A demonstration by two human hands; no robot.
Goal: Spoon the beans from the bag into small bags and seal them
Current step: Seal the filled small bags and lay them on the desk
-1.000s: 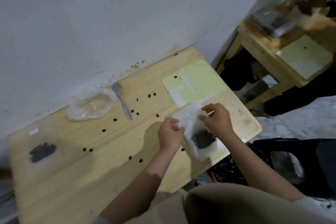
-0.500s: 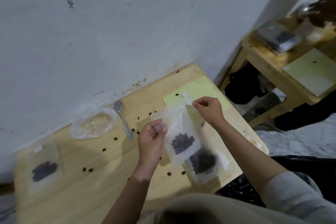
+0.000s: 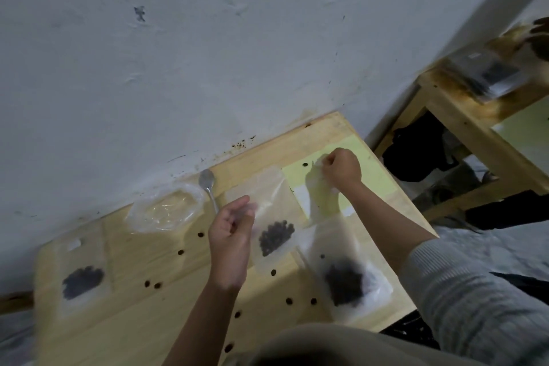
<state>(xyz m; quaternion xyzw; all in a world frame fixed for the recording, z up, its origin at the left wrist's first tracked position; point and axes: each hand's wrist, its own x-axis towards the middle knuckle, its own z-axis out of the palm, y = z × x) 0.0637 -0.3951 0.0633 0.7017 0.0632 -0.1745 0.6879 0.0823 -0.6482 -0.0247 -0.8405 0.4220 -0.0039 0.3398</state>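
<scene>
My left hand [image 3: 230,235] pinches the left edge of a small clear bag [image 3: 274,217] that has a clump of dark beans in its bottom and is lifted above the wooden table [image 3: 124,327]. Further right, my right hand [image 3: 341,169] is curled around the top of an empty clear bag [image 3: 322,199] hanging over a yellow-green sheet [image 3: 374,175]. A bigger blurred bag of beans [image 3: 347,279] lies at the table's front right. Another small bag with beans [image 3: 83,278] lies at the left. A metal spoon [image 3: 208,184] lies by the wall.
A crumpled clear bag [image 3: 166,208] lies by the wall, left of the spoon. Loose beans [image 3: 151,284] are scattered over the table. A second wooden table [image 3: 463,116] with packets stands to the right, across a gap. The white wall [image 3: 208,53] bounds the far edge.
My left hand lifted a small bean bag off the bigger bag at front right and carried it left. My right hand let go, moved back over the yellow-green sheet and took an empty bag.
</scene>
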